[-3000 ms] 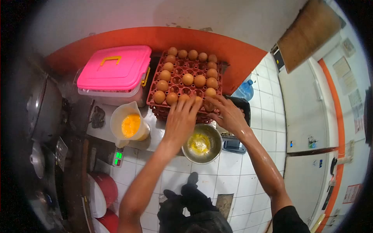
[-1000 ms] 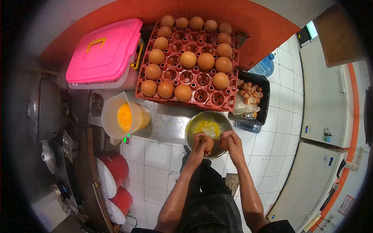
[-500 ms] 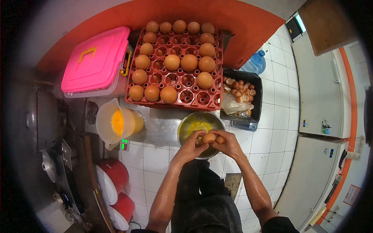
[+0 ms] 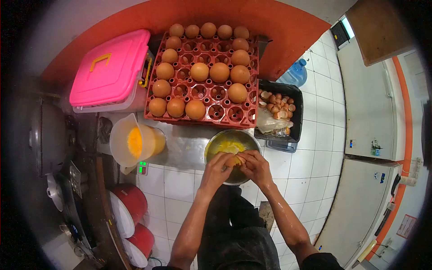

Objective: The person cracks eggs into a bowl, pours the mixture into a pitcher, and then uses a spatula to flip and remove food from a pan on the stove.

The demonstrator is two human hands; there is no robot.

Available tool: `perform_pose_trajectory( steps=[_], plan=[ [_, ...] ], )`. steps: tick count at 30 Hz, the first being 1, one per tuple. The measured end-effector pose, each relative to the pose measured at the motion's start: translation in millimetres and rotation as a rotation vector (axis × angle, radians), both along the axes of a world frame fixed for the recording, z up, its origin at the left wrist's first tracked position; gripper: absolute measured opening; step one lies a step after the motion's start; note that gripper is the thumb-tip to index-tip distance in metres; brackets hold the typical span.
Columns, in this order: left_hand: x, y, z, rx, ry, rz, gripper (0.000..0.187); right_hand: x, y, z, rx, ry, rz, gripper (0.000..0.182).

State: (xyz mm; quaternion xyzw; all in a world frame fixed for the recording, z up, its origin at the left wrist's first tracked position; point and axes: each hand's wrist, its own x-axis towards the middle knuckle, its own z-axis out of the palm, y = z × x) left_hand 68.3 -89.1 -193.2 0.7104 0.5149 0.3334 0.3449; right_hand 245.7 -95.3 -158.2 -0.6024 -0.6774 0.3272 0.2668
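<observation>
Over a metal bowl [image 4: 213,149] with yellow egg in it, my left hand [image 4: 218,168] and my right hand [image 4: 257,170] meet around a brown egg [image 4: 233,161]. The fingers of both hands are closed on its shell, which looks parted between them. Whether a second egg is still within my right fingers is hidden. A red egg tray [image 4: 155,100] behind the bowl bears several brown eggs. Left of the bowl stands a translucent jug [image 4: 118,141] with yellow-orange liquid.
A black bin [image 4: 297,101] of eggshells stands right of the bowl. A pink-lidded box [image 4: 105,72] is at the back left, a green-lit scale display [image 4: 142,168] below the jug, and red buckets [image 4: 140,204] at the lower left. A blue water bottle [image 4: 294,74] stands behind the bin.
My hands have tilted and drawn the egg between them; its shell, whole before, now looks opened. The second egg seen at my right fingers no longer shows.
</observation>
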Motion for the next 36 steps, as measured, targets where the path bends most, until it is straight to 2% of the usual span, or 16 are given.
perform_pose_trajectory(
  steps=[3, 5, 8, 11, 12, 13, 14, 15, 18, 20, 22, 26, 28, 31, 32, 36],
  plan=[
    [-10.7, -2.2, -10.2, 0.084, 0.097, -0.070, 0.040, 4.9, -3.2, -10.3, -0.063, 0.024, -0.030, 0.047],
    [-12.9, 2.0, 0.6, 0.093, 0.174, -0.104, 0.040, 10.4, -7.9, -31.8, 0.041, 0.024, -0.049, 0.048],
    [-11.4, 9.6, 27.0, 0.026, 0.071, 0.044, 0.040, 9.6, 0.5, -7.2, 0.093, -0.008, -0.076, 0.047],
    [-4.7, 8.9, 37.2, -0.034, -0.016, 0.185, 0.037, 17.0, -2.8, -8.7, 0.161, -0.093, -0.028, 0.047],
    [-2.7, 6.0, 36.3, -0.215, -0.139, 0.271, 0.035, 17.8, -3.5, -4.5, 0.162, -0.090, -0.032, 0.047],
    [-2.3, 3.9, 36.2, -0.396, -0.263, 0.355, 0.032, 18.7, -4.4, 1.8, 0.161, -0.014, -0.074, 0.046],
    [-3.3, 2.7, 36.8, -0.394, -0.260, 0.352, 0.032, 19.4, -4.3, 5.6, 0.161, 0.061, -0.117, 0.045],
    [-4.3, 1.4, 39.1, -0.292, -0.154, 0.329, 0.031, 20.6, -3.5, 3.4, 0.161, 0.062, -0.120, 0.045],
    [-3.3, 1.3, 36.1, -0.115, 0.021, 0.309, 0.029, 24.5, -1.2, 2.6, -0.161, 0.493, -0.468, 0.036],
    [-0.9, 4.4, 21.8, -0.039, 0.091, 0.317, 0.028, 28.5, -2.6, 3.8, -0.211, 0.570, -0.520, 0.037],
    [2.7, 6.3, -1.3, 0.252, 0.329, 0.155, 0.024, 30.9, -7.0, 0.6, -0.267, 0.648, -0.570, 0.039],
    [14.9, 28.5, -14.6, 0.224, 0.373, 0.044, 0.020, 34.0, -14.7, -2.0, -0.261, 0.672, -0.614, 0.042],
    [13.8, 36.5, -27.7, 0.145, 0.517, 0.011, 0.019, 36.7, -15.8, 1.9, -0.284, 0.672, -0.627, 0.042],
    [10.8, 41.6, -34.8, 0.052, 0.454, -0.005, 0.015, 42.2, -14.0, 7.2, -0.302, 0.692, -0.647, 0.041],
    [9.7, 40.1, -34.7, 0.054, 0.453, -0.010, 0.015, 43.6, -13.0, 10.3, -0.333, 0.789, -0.683, 0.041],
    [20.6, 46.1, 21.0, 0.044, 0.313, 0.092, 0.010, 57.8, -1.3, 19.6, -0.314, 1.086, -0.721, 0.041]
  ],
)
